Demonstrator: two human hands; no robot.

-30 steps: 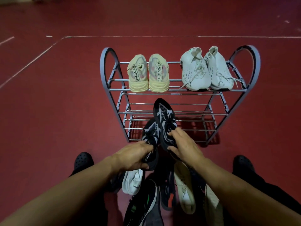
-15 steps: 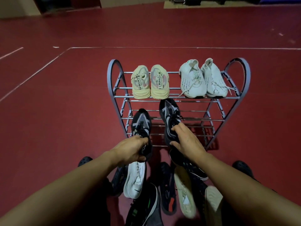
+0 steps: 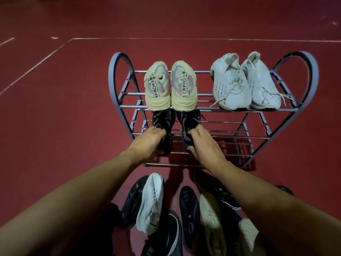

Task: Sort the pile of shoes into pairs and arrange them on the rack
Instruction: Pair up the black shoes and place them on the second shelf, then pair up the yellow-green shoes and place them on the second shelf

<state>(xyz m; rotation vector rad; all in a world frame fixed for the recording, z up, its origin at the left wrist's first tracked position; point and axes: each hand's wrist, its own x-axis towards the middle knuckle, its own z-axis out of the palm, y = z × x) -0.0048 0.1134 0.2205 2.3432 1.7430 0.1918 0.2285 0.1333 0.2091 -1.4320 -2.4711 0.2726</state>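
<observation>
The left hand (image 3: 149,141) and right hand (image 3: 203,145) each grip one black knit sneaker (image 3: 163,124) on the grey metal rack (image 3: 221,137)'s middle shelf. The shelf is spaced bars; early release may tip a heel through a gap.

Rack (image 3: 120,85) — grey metal, arched ends, three barred tiers, standing on red floor. Top tier, left: beige pair (image 3: 170,85), toes toward the camera, touching side by side. Top tier, right: white laced pair (image 3: 245,84), toes likewise forward. Middle tier, below the beige pair: two black shoes (image 3: 163,122) with grey streaks, side by side, a narrow gap between. In front of the rack — a pile (image 3: 153,202) of black, white and cream shoes, several sole-up, overlapping.
</observation>
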